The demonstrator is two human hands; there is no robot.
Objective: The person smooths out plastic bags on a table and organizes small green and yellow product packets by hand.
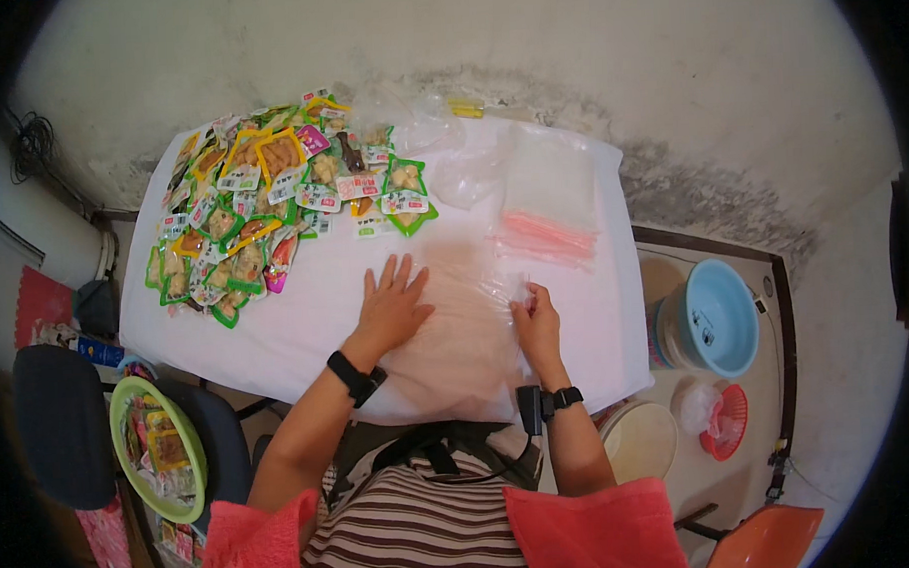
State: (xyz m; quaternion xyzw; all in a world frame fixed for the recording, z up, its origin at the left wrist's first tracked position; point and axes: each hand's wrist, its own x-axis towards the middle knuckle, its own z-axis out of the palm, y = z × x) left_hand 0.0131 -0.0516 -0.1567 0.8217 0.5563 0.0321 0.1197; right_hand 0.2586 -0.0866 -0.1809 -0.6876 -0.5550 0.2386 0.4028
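Clear plastic bag (466, 319) lies flat at centre of frame on the white-covered worktop (306, 324), near its front edge. Left hand (393, 304) pressed flat on bag, fingers spread, open palm down. Right hand (536, 321) at bag's right edge, fingers pinched closed on the bag's crinkled corner.

Just above and right of bag: stack of clear bags with pink strips (548, 231), flat on worktop. Loose crumpled clear plastic (466, 173) upper centre.

Upper left of frame: big pile of small snack packets (261, 201), green, yellow and pink edged, spread over worktop's left half.

Lower left, off the worktop: green basin (145, 450) on a dark chair, holding more packets. Right side on floor: light blue basin (721, 315), empty inside, stacked on other tubs; small red basket (728, 420) with a white plastic bag in it; cream round lid (640, 440) below worktop's corner.
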